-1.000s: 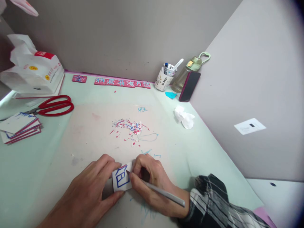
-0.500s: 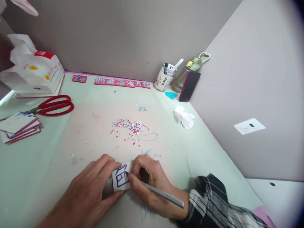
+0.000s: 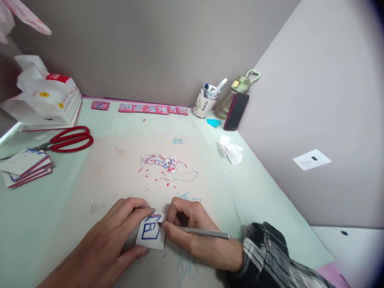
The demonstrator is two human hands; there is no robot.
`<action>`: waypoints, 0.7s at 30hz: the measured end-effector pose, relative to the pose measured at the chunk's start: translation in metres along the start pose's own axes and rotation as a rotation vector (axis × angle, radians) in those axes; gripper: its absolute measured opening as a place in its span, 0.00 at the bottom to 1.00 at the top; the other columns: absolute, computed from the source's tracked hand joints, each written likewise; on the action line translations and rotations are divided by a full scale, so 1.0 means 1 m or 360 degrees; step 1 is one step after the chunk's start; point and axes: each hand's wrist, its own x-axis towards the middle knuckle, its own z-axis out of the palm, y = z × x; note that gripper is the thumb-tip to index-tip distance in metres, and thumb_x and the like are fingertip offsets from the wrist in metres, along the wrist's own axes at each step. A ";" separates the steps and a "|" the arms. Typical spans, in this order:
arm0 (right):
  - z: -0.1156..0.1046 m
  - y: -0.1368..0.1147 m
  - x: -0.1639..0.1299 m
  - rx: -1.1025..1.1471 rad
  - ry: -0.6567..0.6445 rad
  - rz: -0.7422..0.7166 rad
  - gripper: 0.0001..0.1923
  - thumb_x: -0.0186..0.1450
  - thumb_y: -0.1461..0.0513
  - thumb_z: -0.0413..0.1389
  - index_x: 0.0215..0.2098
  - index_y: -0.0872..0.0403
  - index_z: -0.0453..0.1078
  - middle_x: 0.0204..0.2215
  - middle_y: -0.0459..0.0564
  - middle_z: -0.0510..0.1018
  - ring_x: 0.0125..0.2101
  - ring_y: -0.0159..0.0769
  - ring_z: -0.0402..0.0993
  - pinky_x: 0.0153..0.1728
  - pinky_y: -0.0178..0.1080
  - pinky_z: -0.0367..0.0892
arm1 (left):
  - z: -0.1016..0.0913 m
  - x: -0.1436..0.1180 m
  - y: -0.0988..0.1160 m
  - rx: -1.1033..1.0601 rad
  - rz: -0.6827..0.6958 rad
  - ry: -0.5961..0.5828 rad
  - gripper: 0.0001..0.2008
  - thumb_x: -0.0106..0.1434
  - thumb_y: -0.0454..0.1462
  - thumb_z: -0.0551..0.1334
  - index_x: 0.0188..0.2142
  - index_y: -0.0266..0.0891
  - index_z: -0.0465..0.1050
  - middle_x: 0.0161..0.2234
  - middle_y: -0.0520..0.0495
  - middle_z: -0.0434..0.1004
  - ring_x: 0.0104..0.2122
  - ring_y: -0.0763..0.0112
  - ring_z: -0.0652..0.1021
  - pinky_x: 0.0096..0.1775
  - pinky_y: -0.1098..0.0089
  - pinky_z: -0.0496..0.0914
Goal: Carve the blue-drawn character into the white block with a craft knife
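Note:
Between the thumb and fingers of my left hand [image 3: 117,232], a small white tile [image 3: 150,244] with a blue-lined character is held by its edges on the mat. A patch of pink-red shows at its top edge. My right hand [image 3: 198,236] is closed in a pen grip around a slim silver craft knife [image 3: 207,232]. Its dark pointed tip touches or hovers just over the blue lines near the tile's right side; I cannot tell which. Beyond both hands lies a pile of red, white and blue scraps [image 3: 171,165].
Red-handled scissors [image 3: 72,139] and a stack of white cards [image 3: 25,164] lie left, near a tissue pack [image 3: 51,100]. Red character tiles [image 3: 153,109] line the back. A pen cup [image 3: 205,102], bottle [image 3: 226,102], phone [image 3: 236,112] and crumpled tissue [image 3: 230,150] stand or lie right.
The tile has turned clockwise in my left hand. My right hand has swung the knife handle to a more level slant. The surroundings have shifted slightly down in view.

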 end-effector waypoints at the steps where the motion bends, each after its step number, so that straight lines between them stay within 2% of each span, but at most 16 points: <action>1: 0.000 0.001 0.000 0.0005 -0.0007 -0.0008 0.10 0.64 0.65 0.57 0.29 0.51 0.61 0.24 0.38 0.64 0.25 0.27 0.58 0.25 0.32 0.55 | 0.000 0.001 0.001 0.0002 -0.0010 0.0054 0.29 0.61 0.37 0.69 0.60 0.56 0.66 0.55 0.52 0.76 0.52 0.60 0.80 0.49 0.67 0.79; 4: -0.001 0.001 0.000 0.0019 -0.0016 -0.0026 0.09 0.64 0.66 0.58 0.29 0.51 0.62 0.24 0.38 0.65 0.25 0.27 0.58 0.25 0.31 0.54 | 0.001 0.004 0.010 -0.0015 -0.0028 0.0195 0.20 0.67 0.40 0.65 0.57 0.55 0.67 0.54 0.52 0.76 0.52 0.63 0.80 0.51 0.68 0.77; 6: -0.001 0.000 0.000 0.0030 -0.0022 -0.0052 0.09 0.64 0.66 0.58 0.29 0.51 0.62 0.24 0.38 0.65 0.25 0.27 0.59 0.25 0.31 0.54 | 0.002 0.007 0.016 -0.0034 -0.0007 0.0196 0.13 0.71 0.40 0.61 0.54 0.54 0.68 0.52 0.53 0.77 0.51 0.66 0.80 0.51 0.71 0.77; 9: -0.002 0.001 -0.001 0.0048 -0.0011 -0.0088 0.09 0.64 0.66 0.58 0.28 0.52 0.62 0.24 0.38 0.64 0.25 0.27 0.59 0.25 0.31 0.54 | 0.003 0.011 0.021 -0.0057 0.0003 0.0178 0.08 0.74 0.39 0.57 0.51 0.52 0.69 0.49 0.53 0.79 0.49 0.68 0.81 0.49 0.73 0.76; 17: -0.002 0.005 -0.002 0.0028 0.0036 -0.0092 0.10 0.64 0.66 0.58 0.29 0.51 0.62 0.25 0.39 0.66 0.26 0.28 0.60 0.26 0.32 0.55 | 0.001 0.013 0.024 0.0019 -0.0042 0.0172 0.07 0.75 0.40 0.54 0.48 0.50 0.71 0.47 0.52 0.81 0.45 0.66 0.82 0.44 0.71 0.77; 21: -0.003 0.003 -0.002 0.0023 0.0009 -0.0161 0.09 0.64 0.67 0.57 0.29 0.51 0.62 0.25 0.39 0.65 0.26 0.28 0.60 0.27 0.31 0.56 | 0.002 0.015 0.025 0.0146 0.0067 0.0294 0.12 0.74 0.39 0.56 0.54 0.51 0.70 0.49 0.52 0.81 0.46 0.67 0.83 0.46 0.72 0.77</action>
